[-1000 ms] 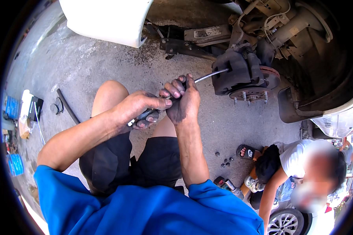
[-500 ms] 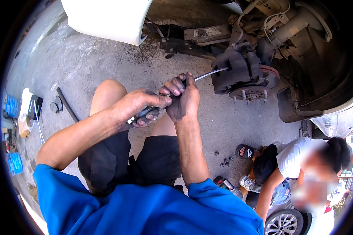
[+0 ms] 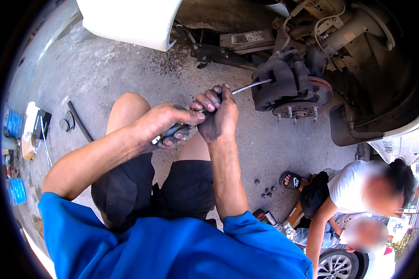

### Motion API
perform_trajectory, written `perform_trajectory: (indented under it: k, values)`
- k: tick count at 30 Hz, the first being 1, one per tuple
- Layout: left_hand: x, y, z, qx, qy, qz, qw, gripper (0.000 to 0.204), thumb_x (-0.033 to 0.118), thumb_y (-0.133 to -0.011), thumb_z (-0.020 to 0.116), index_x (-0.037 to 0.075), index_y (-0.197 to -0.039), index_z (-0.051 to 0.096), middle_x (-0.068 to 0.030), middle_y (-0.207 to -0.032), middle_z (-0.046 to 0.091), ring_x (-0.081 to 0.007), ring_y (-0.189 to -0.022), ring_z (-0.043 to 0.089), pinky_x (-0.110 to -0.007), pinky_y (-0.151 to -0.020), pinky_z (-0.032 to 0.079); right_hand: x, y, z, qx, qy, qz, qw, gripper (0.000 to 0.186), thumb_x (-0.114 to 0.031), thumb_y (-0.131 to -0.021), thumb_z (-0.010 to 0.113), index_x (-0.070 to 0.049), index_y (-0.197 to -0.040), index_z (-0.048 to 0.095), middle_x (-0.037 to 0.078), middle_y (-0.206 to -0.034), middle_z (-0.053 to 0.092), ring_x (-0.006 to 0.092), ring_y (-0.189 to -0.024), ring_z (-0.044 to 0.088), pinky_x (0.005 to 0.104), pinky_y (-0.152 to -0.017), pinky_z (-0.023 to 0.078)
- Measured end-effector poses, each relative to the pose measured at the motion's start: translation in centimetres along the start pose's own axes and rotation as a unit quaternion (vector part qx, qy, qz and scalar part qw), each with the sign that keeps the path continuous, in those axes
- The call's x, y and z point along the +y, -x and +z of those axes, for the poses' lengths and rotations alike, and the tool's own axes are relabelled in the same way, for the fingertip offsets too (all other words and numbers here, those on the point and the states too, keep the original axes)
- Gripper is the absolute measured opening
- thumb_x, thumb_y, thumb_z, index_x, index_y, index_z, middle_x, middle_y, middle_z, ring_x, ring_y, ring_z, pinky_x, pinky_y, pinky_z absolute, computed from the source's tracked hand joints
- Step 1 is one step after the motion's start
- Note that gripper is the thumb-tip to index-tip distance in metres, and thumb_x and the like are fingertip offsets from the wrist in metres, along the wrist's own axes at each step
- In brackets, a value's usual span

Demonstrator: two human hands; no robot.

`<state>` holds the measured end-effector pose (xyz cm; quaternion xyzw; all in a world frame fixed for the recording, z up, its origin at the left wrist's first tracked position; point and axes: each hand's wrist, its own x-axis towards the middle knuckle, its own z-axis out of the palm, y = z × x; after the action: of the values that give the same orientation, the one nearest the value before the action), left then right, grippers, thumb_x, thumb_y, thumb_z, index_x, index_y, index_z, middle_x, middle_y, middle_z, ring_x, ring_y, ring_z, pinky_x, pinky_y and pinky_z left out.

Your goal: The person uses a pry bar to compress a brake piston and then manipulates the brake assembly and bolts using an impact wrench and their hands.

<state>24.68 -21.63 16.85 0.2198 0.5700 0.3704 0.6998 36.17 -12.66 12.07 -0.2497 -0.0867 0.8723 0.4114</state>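
Between my knees and the wheel hub, both my hands are dirty and closed. A thin, slightly curved metal rod (image 3: 250, 87) runs out of my right hand (image 3: 220, 111), and its far end meets the dark brake caliper (image 3: 277, 83) on the rusty disc (image 3: 319, 88). Pressed close against the right hand, my left hand (image 3: 173, 124) has its fingers wrapped round a dark object with a pale end (image 3: 156, 139). Its kind is mostly hidden by the fingers. Whether it joins the rod inside my hands cannot be seen.
Suspension parts (image 3: 342, 39) and a wheel-arch liner (image 3: 386, 111) surround the hub. Lug nuts (image 3: 267, 192) and a power tool (image 3: 267, 217) lie on the concrete, with a crouching person (image 3: 344, 186) and a smaller person close by. A black bar (image 3: 79, 122) and blue tubs (image 3: 16, 190) are at left.
My hands and the rod hold nearly the same pose. At right the crouching person has shifted, and the smaller person's head shows more clearly below.
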Motion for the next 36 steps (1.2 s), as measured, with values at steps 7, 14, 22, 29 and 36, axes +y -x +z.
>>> perform_trajectory:
  k: [7,14,22,29,36]
  values:
    - [0.7,-0.9,-1.8,-0.015,-0.005,0.000,1.000,0.031,0.033,-0.085,0.071,0.008,-0.071,0.059,0.0015,-0.056,0.048,-0.0060,-0.040,0.039,-0.021,-0.035,0.026,0.7,-0.8,0.4,-0.006,-0.019,-0.010,1.000,0.030,-0.031,-0.105,0.034,-0.013,-0.083,0.043,-0.004,-0.057,0.026,0.0097,-0.052,0.030,0.0297,-0.058,0.035]
    - [3.2,-3.0,-5.3,-0.077,-0.115,-0.009,0.990,0.036,0.036,-0.085,0.071,0.008,-0.067,0.057,0.0017,-0.055,0.046,-0.0063,-0.040,0.040,-0.022,-0.035,0.027,2.0,-2.5,1.5,0.024,-0.043,-0.045,0.998,0.032,-0.033,-0.106,0.030,-0.013,-0.084,0.042,-0.004,-0.059,0.027,0.0107,-0.055,0.031,0.0313,-0.062,0.036]
    - [3.0,-1.2,-12.2,-0.114,-0.132,-0.078,0.982,0.033,0.035,-0.088,0.067,0.005,-0.088,0.056,0.0018,-0.056,0.045,-0.0058,-0.041,0.042,-0.022,-0.033,0.029,7.6,-3.0,3.1,-0.003,-0.003,-0.012,1.000,0.034,-0.037,-0.106,0.031,-0.012,-0.087,0.042,-0.001,-0.063,0.032,0.0162,-0.064,0.040,0.0410,-0.076,0.044]
    - [-0.6,-1.1,-14.5,-0.105,-0.120,-0.072,0.985,0.038,0.035,-0.086,0.071,0.000,-0.083,0.055,-0.0019,-0.057,0.051,-0.0089,-0.039,0.045,-0.024,-0.033,0.031,10.8,-2.6,1.3,0.020,-0.056,0.038,0.998,0.032,-0.037,-0.105,0.035,-0.011,-0.088,0.043,0.000,-0.064,0.034,0.0183,-0.067,0.042,0.0418,-0.077,0.043]
    - [1.1,-2.7,-11.9,-0.111,-0.146,-0.093,0.979,0.034,0.034,-0.088,0.067,0.004,-0.077,0.055,0.0000,-0.056,0.047,-0.0073,-0.040,0.043,-0.023,-0.034,0.031,8.6,-3.4,0.0,0.021,-0.025,-0.003,0.999,0.031,-0.035,-0.106,0.032,-0.013,-0.087,0.042,-0.001,-0.064,0.033,0.0165,-0.064,0.039,0.0402,-0.077,0.044]
